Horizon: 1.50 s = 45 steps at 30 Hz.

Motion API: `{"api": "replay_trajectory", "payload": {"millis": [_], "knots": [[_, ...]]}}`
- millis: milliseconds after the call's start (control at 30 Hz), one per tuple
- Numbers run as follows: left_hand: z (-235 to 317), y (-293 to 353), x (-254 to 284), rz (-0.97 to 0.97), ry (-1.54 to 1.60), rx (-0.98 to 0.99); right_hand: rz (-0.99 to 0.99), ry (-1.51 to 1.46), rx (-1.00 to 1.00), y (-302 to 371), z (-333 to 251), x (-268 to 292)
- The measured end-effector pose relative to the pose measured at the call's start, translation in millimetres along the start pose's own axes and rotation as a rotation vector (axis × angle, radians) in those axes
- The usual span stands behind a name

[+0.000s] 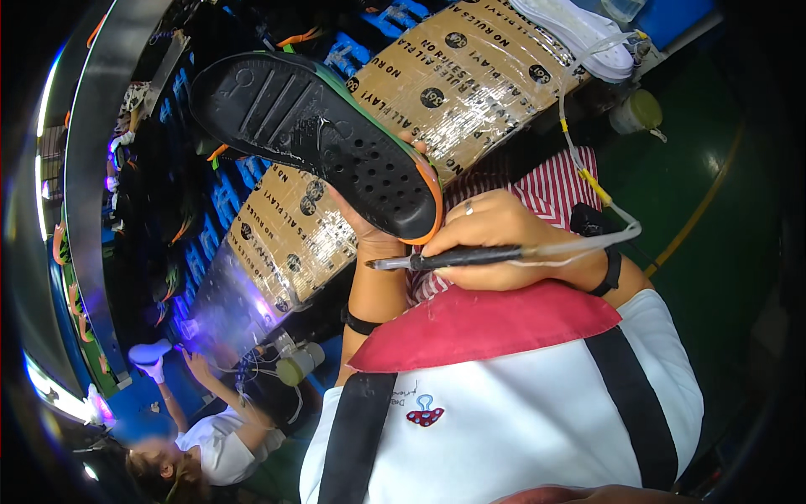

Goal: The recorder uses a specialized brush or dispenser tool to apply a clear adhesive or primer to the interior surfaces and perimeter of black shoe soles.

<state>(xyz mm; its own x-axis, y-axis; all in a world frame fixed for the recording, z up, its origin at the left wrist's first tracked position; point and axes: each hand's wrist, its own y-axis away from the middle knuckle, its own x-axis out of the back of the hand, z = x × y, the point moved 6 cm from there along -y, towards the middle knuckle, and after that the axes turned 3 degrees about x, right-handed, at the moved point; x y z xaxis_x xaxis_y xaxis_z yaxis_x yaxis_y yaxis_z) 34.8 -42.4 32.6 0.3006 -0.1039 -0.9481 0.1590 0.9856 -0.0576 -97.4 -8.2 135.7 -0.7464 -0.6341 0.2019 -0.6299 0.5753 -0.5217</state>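
My left hand is wrapped round a black shoe sole with green and orange edges, its fingertips showing at the far edge. The face toward me has ribs at one end and round holes at the other, with a wet-looking shine midway. Closed in my right hand is a tube-fed brush pen with a black grip. Its tip points left, just below the orange end of the sole; I cannot tell whether they touch. A clear tube runs from the pen over my right wrist and up to the bench.
A bench wrapped in printed brown paper and clear film lies ahead. White soles rest at its far right, near a hanging pale cup. Leftward runs a line with blue racks. A co-worker holds a sole at lower left.
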Motion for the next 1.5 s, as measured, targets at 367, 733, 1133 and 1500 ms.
{"api": "replay_trajectory", "payload": {"millis": [367, 733, 1133, 1500], "knots": [[21, 3, -1, -0.144, -0.147, 0.147, -0.058, -0.017, -0.119, 6, 6, 7], [43, 7, 18, 0.049, -0.489, 0.248, -0.017, 0.103, -0.116, 13, 15, 5], [33, -6, -6, 0.144, -0.664, 0.544, -0.078, 0.24, -0.064, 13, 20, 5], [19, -14, -21, -0.019, -1.067, 0.735, -0.158, 0.306, -0.019, 17, 19, -1]]}}
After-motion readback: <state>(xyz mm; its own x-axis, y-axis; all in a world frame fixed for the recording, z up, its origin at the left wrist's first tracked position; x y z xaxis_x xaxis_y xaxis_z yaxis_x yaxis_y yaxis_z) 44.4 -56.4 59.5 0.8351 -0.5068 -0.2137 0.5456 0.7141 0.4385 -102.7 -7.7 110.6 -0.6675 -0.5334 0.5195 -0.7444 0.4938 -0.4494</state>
